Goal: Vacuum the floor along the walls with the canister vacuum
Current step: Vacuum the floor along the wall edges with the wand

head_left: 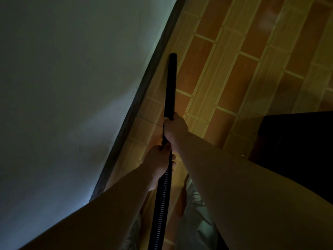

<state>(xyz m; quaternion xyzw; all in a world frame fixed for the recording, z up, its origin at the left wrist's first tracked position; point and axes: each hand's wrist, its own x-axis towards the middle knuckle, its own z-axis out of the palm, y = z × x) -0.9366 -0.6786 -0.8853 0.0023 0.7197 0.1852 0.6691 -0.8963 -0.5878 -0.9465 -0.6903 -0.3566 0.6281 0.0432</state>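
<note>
A black vacuum wand [171, 83] points away from me, its tip on the floor close to the dark baseboard [144, 91] at the foot of the pale wall [72, 78]. My right hand [174, 130] grips the wand's near end. Just behind it my left hand [158, 165] grips the spot where the ribbed black hose [162, 204] joins the wand. The hose runs down between my arms and out of the bottom of the view. The canister itself is not in view.
The floor [234, 69] is tiled in orange-brown and tan rectangles and stretches to the right. A dark piece of furniture [297, 141] stands at the right edge. My trouser leg [196, 222] shows below my arms. The room is dim.
</note>
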